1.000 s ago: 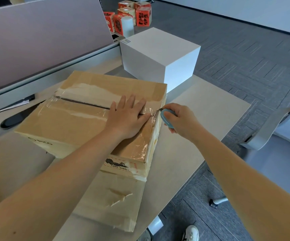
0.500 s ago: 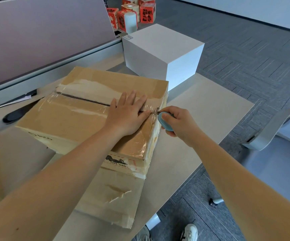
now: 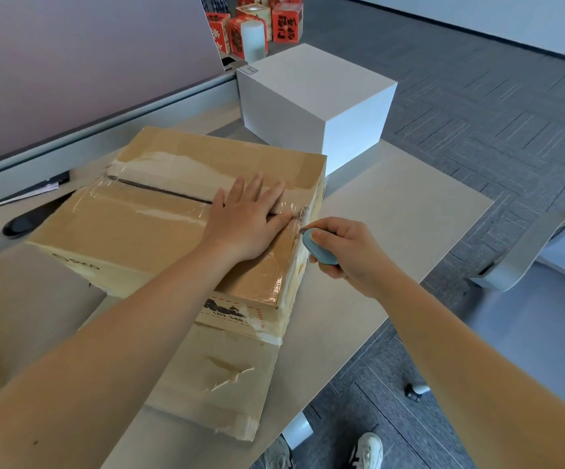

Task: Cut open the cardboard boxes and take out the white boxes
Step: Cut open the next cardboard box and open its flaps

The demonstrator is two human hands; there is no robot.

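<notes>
Cardboard box (image 3: 159,225) lying flat on bench (image 3: 392,211), top seam taped over, dark slit open along most of its length. Left hand (image 3: 245,220) pressed palm-down on box top, fingers straight and spread across seam near the right-hand edge of the box. Right hand (image 3: 345,252) just beside that same edge, fingers curled tight round small blue cutter (image 3: 318,247); cutter tip touching crumpled clear tape (image 3: 296,216) where seam meets the edge. Blade itself too small to make out.

White box (image 3: 315,99) standing beyond the cardboard box, near its far corner, already out on the bench. Flattened cardboard (image 3: 213,377) lying under the near side of the cardboard box. Red printed cartons (image 3: 257,23) well beyond the white box.

Step judged in hand: slitting tape at the seam's end, over the edge of the box. Opening judged nearly complete on top; side tape not yet parted. Next move judged to call for a shallow draw of the blade down the side, away from the left fingertips, then lifting of flaps. Risk noted: blade close to the bracing fingers.
</notes>
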